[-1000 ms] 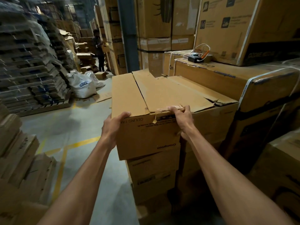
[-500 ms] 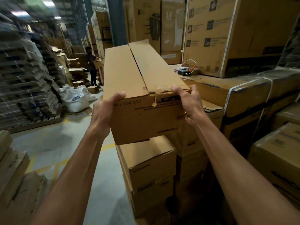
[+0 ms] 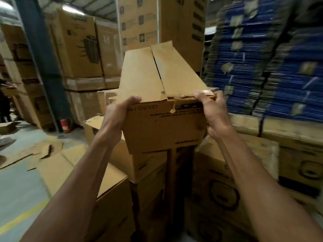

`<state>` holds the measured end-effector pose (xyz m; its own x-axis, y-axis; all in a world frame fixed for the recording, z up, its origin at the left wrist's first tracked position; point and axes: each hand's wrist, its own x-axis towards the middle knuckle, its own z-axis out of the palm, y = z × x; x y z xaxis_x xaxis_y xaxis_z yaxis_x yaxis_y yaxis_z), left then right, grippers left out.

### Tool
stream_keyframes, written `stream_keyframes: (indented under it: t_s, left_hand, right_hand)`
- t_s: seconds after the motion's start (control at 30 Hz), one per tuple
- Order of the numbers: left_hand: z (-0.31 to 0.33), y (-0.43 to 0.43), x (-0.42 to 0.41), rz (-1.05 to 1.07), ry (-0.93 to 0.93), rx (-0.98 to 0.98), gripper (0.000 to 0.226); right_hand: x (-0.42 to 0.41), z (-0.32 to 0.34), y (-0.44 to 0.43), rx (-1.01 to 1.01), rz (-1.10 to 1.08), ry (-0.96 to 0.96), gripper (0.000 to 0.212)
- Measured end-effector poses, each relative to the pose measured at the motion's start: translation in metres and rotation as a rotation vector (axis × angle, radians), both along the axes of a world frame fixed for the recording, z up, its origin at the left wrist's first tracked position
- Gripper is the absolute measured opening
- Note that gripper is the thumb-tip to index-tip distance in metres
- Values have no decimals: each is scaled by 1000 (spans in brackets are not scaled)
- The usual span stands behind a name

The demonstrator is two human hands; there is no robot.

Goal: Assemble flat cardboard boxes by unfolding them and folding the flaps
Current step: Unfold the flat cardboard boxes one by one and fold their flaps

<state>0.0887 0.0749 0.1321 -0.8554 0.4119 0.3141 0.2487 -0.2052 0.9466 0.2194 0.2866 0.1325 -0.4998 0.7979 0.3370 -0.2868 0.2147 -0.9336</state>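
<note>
At nine o'clock lies open floor [image 3: 15,180] strewn with flattened cardboard scraps [image 3: 45,151]. A blue pillar [image 3: 40,58] and a red fire extinguisher [image 3: 65,125] stand beyond. My left hand [image 3: 113,119] grips the long box [image 3: 162,130] at its near left corner, and my right hand [image 3: 213,114] grips the near right corner. I hold the box at twelve o'clock over stacked cartons [image 3: 218,180] that crowd six o'clock. At three o'clock, blurred blue-edged stacks of flat cartons [image 3: 272,70] wall me in. The only free room is leftward.
</note>
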Motion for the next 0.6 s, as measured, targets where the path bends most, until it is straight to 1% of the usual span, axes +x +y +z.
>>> stream_keyframes:
  t_s: [0.07,0.17,0.27,0.4,0.5,0.53,0.6]
  left_hand:
    - [-3,33,10,-99,-25,-2,26]
    - [-11,78,26,-243,-67,-35,28]
    - [-25,119,37,-333,-94,-76,41]
    - [-47,172,46,-436,-81,-142,51]
    - [-68,210,50,-484,-94,-188,54]
    - [-76,224,50,-493,-103,-198,53]
    - [-92,251,50,-505,-111,-222,49]
  right_hand:
    - [29,-6,21,3,-106,0,29]
    - [68,-18,45,8,-251,-2,30]
    - [99,-33,69,-37,-341,0,35]
    - [125,-60,103,-116,-427,0,50]
    - [134,-85,131,-184,-485,-42,58]
    - [136,-92,139,-197,-502,-54,63]
    - [137,-107,155,-219,-530,-82,82]
